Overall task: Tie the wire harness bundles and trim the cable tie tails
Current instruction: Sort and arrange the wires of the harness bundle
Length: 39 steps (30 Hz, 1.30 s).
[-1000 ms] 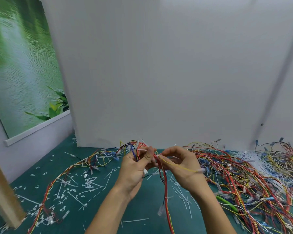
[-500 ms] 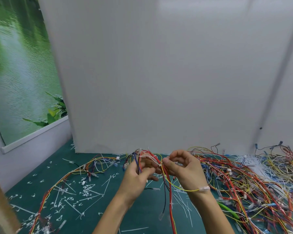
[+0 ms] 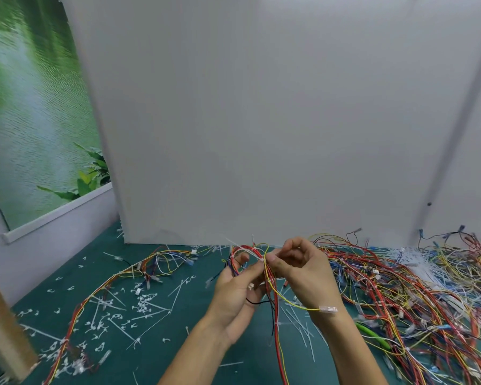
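**A:** How far along is the person?

**B:** Partway, by the look of it. In front of the white board [image 3: 261,120], toward its left end, a harness [image 3: 150,268] lies on the green mat [image 3: 195,315] with white ties on it. Cut tails [image 3: 145,301] are scattered round it, so some bundles appear to be tied and trimmed.

**A:** And what is left?

**B:** Plenty. Toward the board's right end a big pile of loose wires [image 3: 400,287] spreads over the mat, with a heap of white ties [image 3: 411,262] near the board's foot.

**A:** Where is the bundle in hand?

**B:** Held up before the middle of the board. The left hand [image 3: 233,295] has its fingers curled round the red bundle [image 3: 271,284], thumb pressed to forefinger on it. The right hand [image 3: 303,270] pinches thumb and forefinger together just beside, where a thin cable tie [image 3: 250,252] crosses the wires.

**A:** Is that tie closed?

**B:** Too fine to tell. Its free end sticks out toward the board, uncut, so tightening and trimming look to be ahead. A yellow wire [image 3: 292,302] with a clear plug [image 3: 328,309] hangs over the right wrist.

**A:** Any cutter?

**B:** Neither hand holds one. A green handle [image 3: 370,329] lies among the wires, well out from the board. What tool it is cannot be told.
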Motion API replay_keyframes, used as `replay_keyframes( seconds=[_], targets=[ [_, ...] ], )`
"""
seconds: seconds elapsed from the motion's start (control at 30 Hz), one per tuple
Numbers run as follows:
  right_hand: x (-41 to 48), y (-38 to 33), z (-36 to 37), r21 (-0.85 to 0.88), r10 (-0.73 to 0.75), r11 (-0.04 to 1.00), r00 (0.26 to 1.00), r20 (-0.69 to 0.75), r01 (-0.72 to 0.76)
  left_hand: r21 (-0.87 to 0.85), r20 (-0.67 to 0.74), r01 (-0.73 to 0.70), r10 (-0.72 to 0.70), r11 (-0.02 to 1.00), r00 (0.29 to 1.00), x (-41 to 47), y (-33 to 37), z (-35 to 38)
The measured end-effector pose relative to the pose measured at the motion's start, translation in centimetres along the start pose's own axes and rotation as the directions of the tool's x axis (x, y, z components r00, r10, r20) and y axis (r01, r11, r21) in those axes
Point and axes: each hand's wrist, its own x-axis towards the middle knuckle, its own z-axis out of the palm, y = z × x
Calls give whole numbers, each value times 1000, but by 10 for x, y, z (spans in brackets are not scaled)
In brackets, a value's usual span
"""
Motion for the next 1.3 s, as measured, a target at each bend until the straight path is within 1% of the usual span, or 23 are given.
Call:
replay_keyframes(
  seconds=[0.07,0.17,0.23,0.33,0.4,0.5,0.67,0.83,0.93,1.03,1.13,1.2,1.23,1.27,1.3],
  targets=[
    [0,0,-1,4,17,1000,1000,-2,-17,-43,-44,28,-30,999,999,1,-2,2],
    [1,0,-1,-12,39,999,999,-10,-39,-50,-103,50,-55,997,993,2,-7,3],
    [1,0,0,-24,61,998,998,-12,-62,-58,-117,61,-67,996,991,0,-8,5],
    [0,-1,0,-56,89,994,996,-3,-89,-16,-127,83,-85,996,988,1,-8,5],
    [0,-3,0,-69,97,993,995,-2,-97,3,-115,93,-92,996,989,-1,-7,6],
    [0,-6,1,-63,90,994,996,-3,-90,-12,-82,89,-90,996,993,-2,-3,8],
    [0,-8,2,17,72,997,997,-1,-72,9,-44,38,-37,999,998,-2,-1,7],
    [-1,-6,6,65,56,996,998,-14,-55,28,-50,-19,20,999,999,-2,2,5],
    [1,-4,5,54,30,998,999,-14,-29,47,-33,-49,51,998,998,-2,5,5],
    [3,-2,5,40,-2,999,1000,-8,2,11,-18,-51,51,999,999,-2,11,5],
    [6,0,0,22,-7,1000,997,-81,9,-55,0,-49,49,997,999,-2,20,0],
    [6,-2,-9,-30,8,999,993,-122,-12,-74,-30,-40,38,996,999,-2,24,-4],
    [4,-5,-13,-69,34,997,995,-91,-41,-94,-48,-37,32,995,998,-1,26,-6],
    [2,-7,-17,-121,74,990,997,-5,-74,-123,-67,-40,32,992,997,1,29,-7],
    [0,-10,-19,-191,125,977,984,129,-99,-156,-91,-51,37,986,995,2,31,-8]
  ],
)
